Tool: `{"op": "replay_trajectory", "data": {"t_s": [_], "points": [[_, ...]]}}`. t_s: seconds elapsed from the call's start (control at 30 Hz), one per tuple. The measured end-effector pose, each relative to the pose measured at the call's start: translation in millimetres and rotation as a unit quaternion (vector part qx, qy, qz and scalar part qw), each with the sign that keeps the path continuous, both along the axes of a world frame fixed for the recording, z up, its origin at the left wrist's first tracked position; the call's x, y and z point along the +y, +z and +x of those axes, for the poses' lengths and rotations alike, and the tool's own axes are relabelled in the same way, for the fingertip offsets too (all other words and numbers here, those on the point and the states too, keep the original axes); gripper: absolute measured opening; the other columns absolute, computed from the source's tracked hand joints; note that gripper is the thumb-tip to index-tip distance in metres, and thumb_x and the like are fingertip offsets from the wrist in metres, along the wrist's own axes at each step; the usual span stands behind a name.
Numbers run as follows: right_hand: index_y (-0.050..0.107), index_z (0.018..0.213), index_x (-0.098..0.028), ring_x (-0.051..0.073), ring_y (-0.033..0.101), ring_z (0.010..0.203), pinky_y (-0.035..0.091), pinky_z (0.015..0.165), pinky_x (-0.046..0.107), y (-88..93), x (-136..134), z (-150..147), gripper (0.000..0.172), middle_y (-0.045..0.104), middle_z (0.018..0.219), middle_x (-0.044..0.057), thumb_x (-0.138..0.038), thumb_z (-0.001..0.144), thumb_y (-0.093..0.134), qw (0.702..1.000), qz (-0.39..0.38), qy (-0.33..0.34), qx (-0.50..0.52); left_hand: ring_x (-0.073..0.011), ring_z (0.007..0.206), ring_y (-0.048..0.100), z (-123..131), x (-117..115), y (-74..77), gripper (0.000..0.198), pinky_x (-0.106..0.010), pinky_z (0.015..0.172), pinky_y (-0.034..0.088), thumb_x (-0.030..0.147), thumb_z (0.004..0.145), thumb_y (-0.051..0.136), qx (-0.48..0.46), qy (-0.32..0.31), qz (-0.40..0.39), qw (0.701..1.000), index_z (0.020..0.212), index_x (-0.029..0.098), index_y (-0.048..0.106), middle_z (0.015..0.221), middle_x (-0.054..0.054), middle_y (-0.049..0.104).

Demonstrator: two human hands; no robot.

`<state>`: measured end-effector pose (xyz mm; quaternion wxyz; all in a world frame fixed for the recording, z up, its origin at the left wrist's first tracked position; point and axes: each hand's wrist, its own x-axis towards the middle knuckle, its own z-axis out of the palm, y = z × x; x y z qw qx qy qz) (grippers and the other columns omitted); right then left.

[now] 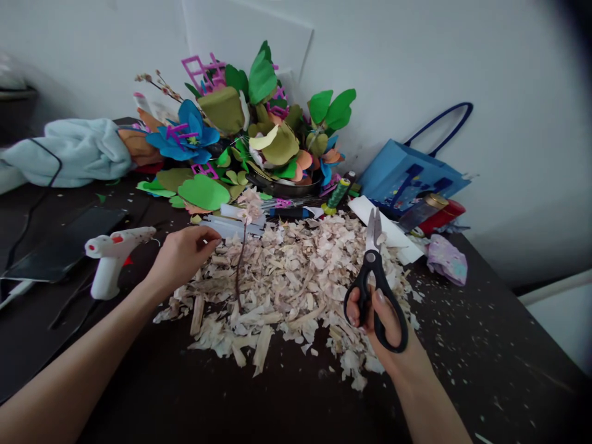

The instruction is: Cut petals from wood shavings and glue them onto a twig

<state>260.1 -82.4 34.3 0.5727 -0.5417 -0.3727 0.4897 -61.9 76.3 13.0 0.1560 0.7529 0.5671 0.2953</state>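
My left hand hovers at the left edge of a heap of pale wood shavings, its fingers curled and their tips hidden. A thin dark twig topped with pale blossoms lies just right of those fingers, apparently not touching them. My right hand grips black-handled scissors by the loops, blades closed and pointing up over the shavings. A white hot glue gun lies left of my left hand.
Colourful paper flowers and leaves are massed against the wall behind the shavings. A blue tote bag, a green thread spool and a red-capped container stand at the back. A dark tablet and a cable lie left on the dark table.
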Motion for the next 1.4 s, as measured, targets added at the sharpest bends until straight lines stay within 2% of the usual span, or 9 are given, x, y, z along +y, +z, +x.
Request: {"op": "replay_trajectory", "data": {"t_s": [0.33, 0.43, 0.53, 0.63, 0.73, 0.8, 0.97, 1.23, 1.4], "points": [[0.063, 0.084, -0.019, 0.016, 0.047, 0.059, 0.035, 0.053, 0.029, 1.3, -0.9, -0.5, 0.035, 0.056, 0.067, 0.003, -0.054, 0.086, 0.060, 1.000, 0.000, -0.004, -0.007, -0.0280, 0.092, 0.064, 7.3, 2.2, -12.6, 0.029, -0.038, 0.087, 0.045, 0.029, 0.085, 0.046, 0.048, -0.085, 0.075, 0.992, 0.087, 0.013, 0.070, 0.094, -0.013, 0.073], [0.063, 0.082, -0.019, 0.015, 0.047, 0.058, 0.032, 0.052, 0.028, 0.9, -0.5, -0.4, 0.034, 0.056, 0.065, 0.003, -0.052, 0.087, 0.059, 1.000, 0.005, 0.005, -0.007, -0.0264, 0.086, 0.064, 7.1, 0.3, -11.9, 0.029, -0.034, 0.080, 0.045, 0.031, 0.084, 0.048, 0.051, -0.058, 0.063, 0.995, 0.088, 0.014, 0.071, 0.089, -0.011, 0.073], [0.064, 0.081, -0.018, 0.015, 0.048, 0.059, 0.032, 0.052, 0.028, 0.0, -0.2, 0.6, 0.034, 0.056, 0.065, 0.003, -0.051, 0.088, 0.059, 1.000, 0.002, 0.004, -0.007, -0.0211, 0.068, 0.062, 8.2, -3.9, -8.5, 0.028, -0.029, 0.064, 0.043, 0.037, 0.083, 0.052, 0.051, -0.024, 0.029, 0.998, 0.084, 0.016, 0.070, 0.076, -0.006, 0.071], [0.064, 0.082, -0.018, 0.015, 0.048, 0.059, 0.034, 0.054, 0.029, 0.0, -0.1, 1.6, 0.035, 0.056, 0.066, 0.003, -0.052, 0.087, 0.059, 1.000, 0.001, 0.003, -0.003, -0.0155, 0.051, 0.054, 10.9, -8.3, -3.9, 0.032, -0.026, 0.053, 0.036, 0.044, 0.084, 0.052, 0.046, -0.006, 0.009, 0.999, 0.072, 0.018, 0.067, 0.058, 0.000, 0.064], [0.064, 0.082, -0.018, 0.016, 0.049, 0.058, 0.034, 0.053, 0.029, 0.5, -0.4, 2.2, 0.036, 0.057, 0.065, 0.004, -0.054, 0.086, 0.060, 1.000, -0.002, 0.001, -0.007, -0.0133, 0.045, 0.047, 12.8, -10.9, -1.0, 0.040, -0.025, 0.048, 0.031, 0.047, 0.085, 0.050, 0.052, 0.004, 0.018, 0.998, 0.058, 0.019, 0.059, 0.047, 0.002, 0.055], [0.064, 0.083, -0.019, 0.016, 0.049, 0.058, 0.032, 0.052, 0.029, 0.8, -0.7, 2.5, 0.037, 0.057, 0.065, 0.004, -0.055, 0.085, 0.060, 1.000, -0.007, -0.004, -0.011, -0.0131, 0.046, 0.048, 13.1, -11.2, -1.1, 0.038, -0.025, 0.049, 0.032, 0.045, 0.086, 0.050, 0.050, 0.003, 0.032, 0.998, 0.060, 0.018, 0.059, 0.050, 0.001, 0.057], [0.064, 0.084, -0.019, 0.016, 0.050, 0.058, 0.032, 0.052, 0.029, 2.2, -1.7, 2.4, 0.039, 0.057, 0.065, 0.003, -0.057, 0.084, 0.060, 1.000, -0.007, -0.006, -0.020, -0.0148, 0.058, 0.058, 13.7, -9.8, -5.3, 0.026, -0.024, 0.058, 0.042, 0.038, 0.084, 0.054, -0.001, -0.019, 0.049, 0.999, 0.091, 0.018, 0.068, 0.077, -0.002, 0.071], [0.064, 0.085, -0.018, 0.016, 0.049, 0.059, 0.036, 0.055, 0.030, 5.7, -3.1, 0.9, 0.037, 0.056, 0.066, 0.003, -0.056, 0.085, 0.060, 1.000, 0.006, 0.000, -0.017, -0.0165, 0.060, 0.060, 16.0, -12.4, -4.8, 0.025, -0.026, 0.059, 0.045, 0.037, 0.085, 0.052, -0.001, -0.038, 0.073, 0.997, 0.088, 0.019, 0.069, 0.082, -0.004, 0.072], [0.063, 0.083, -0.018, 0.016, 0.048, 0.058, 0.033, 0.052, 0.029, 7.3, -3.4, -0.5, 0.038, 0.055, 0.064, 0.003, -0.055, 0.085, 0.061, 1.000, -0.004, -0.004, -0.017, -0.0164, 0.058, 0.059, 17.6, -14.8, -1.9, 0.026, -0.026, 0.058, 0.045, 0.039, 0.086, 0.051, 0.008, -0.040, 0.067, 0.997, 0.087, 0.019, 0.068, 0.080, -0.004, 0.072]]}}
